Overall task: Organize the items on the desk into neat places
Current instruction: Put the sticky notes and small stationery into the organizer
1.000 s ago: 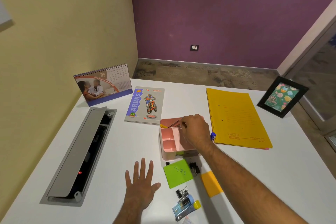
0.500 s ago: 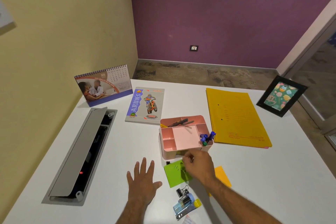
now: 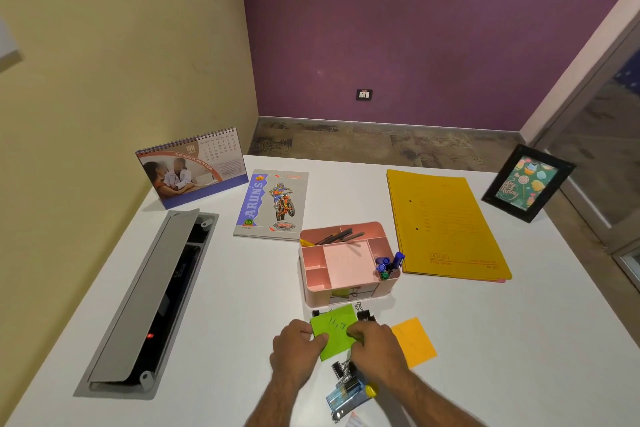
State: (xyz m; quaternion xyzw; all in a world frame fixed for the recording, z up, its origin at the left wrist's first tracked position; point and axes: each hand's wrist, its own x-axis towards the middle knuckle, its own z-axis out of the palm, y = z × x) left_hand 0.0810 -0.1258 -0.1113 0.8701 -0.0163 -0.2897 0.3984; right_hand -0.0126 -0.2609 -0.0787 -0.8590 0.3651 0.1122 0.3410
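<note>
we judge the tidying partly done. the pink organizer [image 3: 346,263] at the desk's centre already holds pens [image 3: 341,236] in its 12 o'clock compartment and blue-capped markers [image 3: 388,263] in its 3 o'clock corner; the yellow folder [image 3: 446,222] lies flat at 2 o'clock, the notebook [image 3: 273,204] at 11 o'clock, the calendar [image 3: 194,166] and picture frame [image 3: 528,182] stand upright along the far corners. what looks left is the loose clutter at 6 o'clock of the organizer: the green sticky note [image 3: 334,331], the orange sticky note [image 3: 414,341] just beside it at its 3 o'clock, black binder clips [image 3: 365,315] touching the green note's far edge, and more clips with a small blue stapler-like thing [image 3: 346,395] nearer to us.

our left hand [image 3: 294,348] pinches the green note's 9 o'clock edge, thumb on top. our right hand [image 3: 375,345] curls over its 3 o'clock edge, fingertips pressing on the paper; both are closed on the note, which seems to lie on the desk.
</note>
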